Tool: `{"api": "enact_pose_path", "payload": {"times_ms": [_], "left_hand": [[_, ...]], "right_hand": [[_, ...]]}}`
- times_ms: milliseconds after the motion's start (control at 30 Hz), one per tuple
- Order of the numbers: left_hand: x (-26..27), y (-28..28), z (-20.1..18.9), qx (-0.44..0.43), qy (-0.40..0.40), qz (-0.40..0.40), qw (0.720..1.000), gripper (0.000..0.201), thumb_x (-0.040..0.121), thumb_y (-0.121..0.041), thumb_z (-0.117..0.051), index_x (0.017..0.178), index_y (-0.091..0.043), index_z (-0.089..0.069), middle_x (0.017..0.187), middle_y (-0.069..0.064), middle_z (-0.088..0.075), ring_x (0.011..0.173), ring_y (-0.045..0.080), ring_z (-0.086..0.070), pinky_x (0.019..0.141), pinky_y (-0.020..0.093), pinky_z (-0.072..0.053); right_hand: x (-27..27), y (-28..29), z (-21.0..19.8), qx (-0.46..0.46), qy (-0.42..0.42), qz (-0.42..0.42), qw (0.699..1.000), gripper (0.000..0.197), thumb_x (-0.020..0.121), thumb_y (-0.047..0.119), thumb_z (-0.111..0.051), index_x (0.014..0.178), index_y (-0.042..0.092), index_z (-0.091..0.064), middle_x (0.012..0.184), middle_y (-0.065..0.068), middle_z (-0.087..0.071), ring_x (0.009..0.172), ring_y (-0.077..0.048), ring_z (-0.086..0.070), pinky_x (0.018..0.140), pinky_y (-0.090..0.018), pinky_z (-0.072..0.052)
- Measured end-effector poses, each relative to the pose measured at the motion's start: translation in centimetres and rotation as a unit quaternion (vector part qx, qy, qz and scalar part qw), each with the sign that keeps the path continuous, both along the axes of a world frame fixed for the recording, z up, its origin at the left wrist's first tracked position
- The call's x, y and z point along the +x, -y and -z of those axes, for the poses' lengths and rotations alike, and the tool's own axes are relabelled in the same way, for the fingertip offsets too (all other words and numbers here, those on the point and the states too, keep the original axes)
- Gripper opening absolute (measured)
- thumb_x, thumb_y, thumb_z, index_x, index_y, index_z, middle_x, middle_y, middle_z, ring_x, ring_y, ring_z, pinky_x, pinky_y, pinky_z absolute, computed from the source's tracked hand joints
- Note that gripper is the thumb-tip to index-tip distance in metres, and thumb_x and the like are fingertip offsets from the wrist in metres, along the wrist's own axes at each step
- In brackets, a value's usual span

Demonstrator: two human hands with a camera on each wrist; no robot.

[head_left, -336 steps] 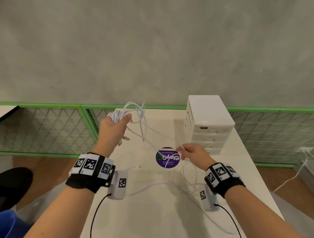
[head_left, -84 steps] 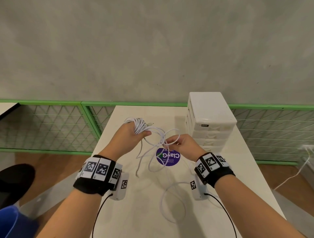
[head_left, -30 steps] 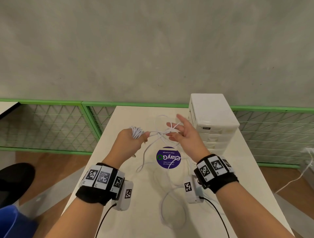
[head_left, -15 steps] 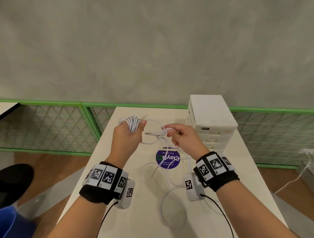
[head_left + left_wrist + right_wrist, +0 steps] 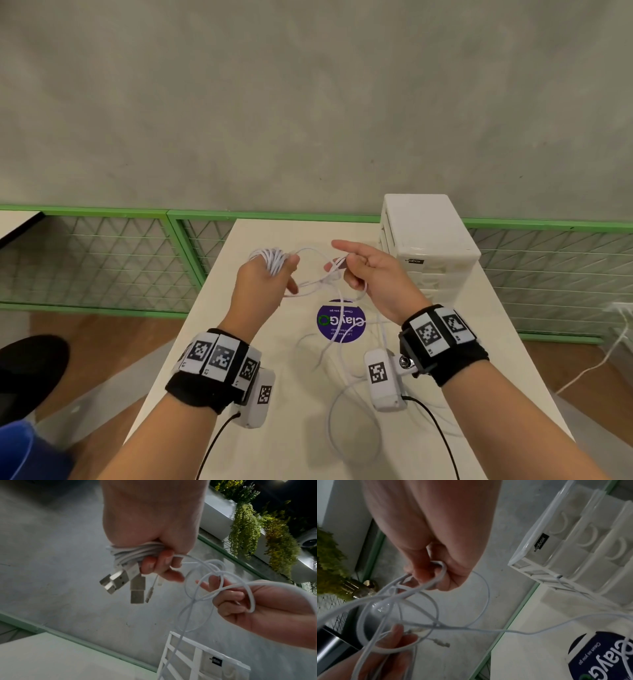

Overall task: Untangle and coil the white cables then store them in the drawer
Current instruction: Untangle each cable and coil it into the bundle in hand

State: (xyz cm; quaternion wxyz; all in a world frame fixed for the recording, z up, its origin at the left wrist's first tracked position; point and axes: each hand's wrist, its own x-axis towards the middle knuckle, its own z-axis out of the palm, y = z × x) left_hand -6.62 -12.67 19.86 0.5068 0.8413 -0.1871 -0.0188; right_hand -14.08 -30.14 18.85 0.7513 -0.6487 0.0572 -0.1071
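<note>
White cables (image 5: 274, 262) sit bunched in the left hand (image 5: 262, 291), fingers (image 5: 154, 563) curled tight round the coil, USB plugs (image 5: 120, 581) dangling. The right hand (image 5: 373, 279) pinches a tangled loop (image 5: 221, 586) above the worktop (image 5: 301, 428), beside the closed white drawer unit (image 5: 428, 240).

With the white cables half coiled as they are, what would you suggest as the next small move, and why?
Probably the right hand should ease the strand it pinches out of the knot of crossed loops. The left hand already grips a wound bundle of white cables, but slack trails onto the pale table, and the white plastic drawer unit looks shut.
</note>
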Motion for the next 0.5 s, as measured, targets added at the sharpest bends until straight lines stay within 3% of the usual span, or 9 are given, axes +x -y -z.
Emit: {"api": "enact_pose_path", "payload": {"times_ms": [100,133,200,300,433,500], "left_hand": [[-0.61,0.38,-0.05,0.005,-0.049,0.038,0.998,0.024,0.093,-0.03,-0.058,0.076,-0.013,-0.063,0.053,-0.011,-0.059,0.047,0.007,-0.056,0.033,0.021,-0.043],[-0.67,0.44,0.06,0.005,-0.056,0.048,0.997,0.022,0.093,-0.027,-0.058,0.077,-0.013,-0.062,0.048,-0.012,-0.057,0.041,0.004,-0.053,0.031,0.016,-0.037],[-0.57,0.4,0.08,0.005,-0.053,0.057,0.997,0.021,0.093,-0.027,-0.059,0.08,-0.01,-0.064,0.052,-0.011,-0.059,0.042,0.004,-0.052,0.033,0.015,-0.037],[-0.15,0.31,-0.18,0.0,-0.035,0.036,0.999,0.031,0.093,-0.029,-0.058,0.076,-0.005,-0.068,0.06,-0.006,-0.056,0.053,0.011,-0.051,0.036,0.014,-0.04],[0.1,0.33,-0.75,-0.032,-0.017,0.0,0.999,0.04,0.094,-0.024,-0.056,0.055,-0.019,-0.06,0.057,-0.008,-0.056,0.054,0.011,-0.047,0.034,0.012,-0.037],[0.28,0.33,-0.72,-0.044,-0.036,-0.014,0.998,0.038,0.095,-0.024,-0.056,0.058,-0.016,-0.06,0.046,-0.013,-0.054,0.051,0.012,-0.045,0.031,0.012,-0.034]], "right_hand": [[-0.04,-0.52,0.15,-0.044,-0.024,-0.013,0.999,0.03,0.098,0.011,-0.041,0.126,0.016,-0.052,0.069,0.004,-0.068,0.05,-0.011,-0.041,0.049,-0.018,-0.034],[0.02,-0.56,0.21,-0.07,-0.042,-0.003,0.997,0.03,0.098,0.016,-0.044,0.127,0.02,-0.051,0.069,0.005,-0.067,0.049,-0.011,-0.043,0.047,-0.019,-0.036],[0.13,-0.46,0.23,-0.107,-0.08,0.043,0.99,0.031,0.095,0.024,-0.051,0.126,0.024,-0.05,0.073,0.003,-0.068,0.048,-0.011,-0.05,0.045,-0.019,-0.041],[0.3,0.05,0.54,-0.099,-0.09,0.117,0.984,0.029,0.09,0.024,-0.059,0.118,0.018,-0.05,0.08,-0.005,-0.07,0.05,-0.012,-0.06,0.048,-0.023,-0.049],[0.54,0.15,0.99,-0.136,-0.061,0.158,0.976,0.009,0.088,0.021,-0.062,0.095,0.02,-0.057,0.086,-0.009,-0.069,0.071,-0.016,-0.067,0.066,-0.028,-0.049],[0.43,-0.24,0.71,-0.139,-0.054,0.123,0.981,0.01,0.091,0.023,-0.058,0.101,0.022,-0.058,0.101,-0.01,-0.069,0.085,-0.017,-0.067,0.071,-0.024,-0.051]]}}
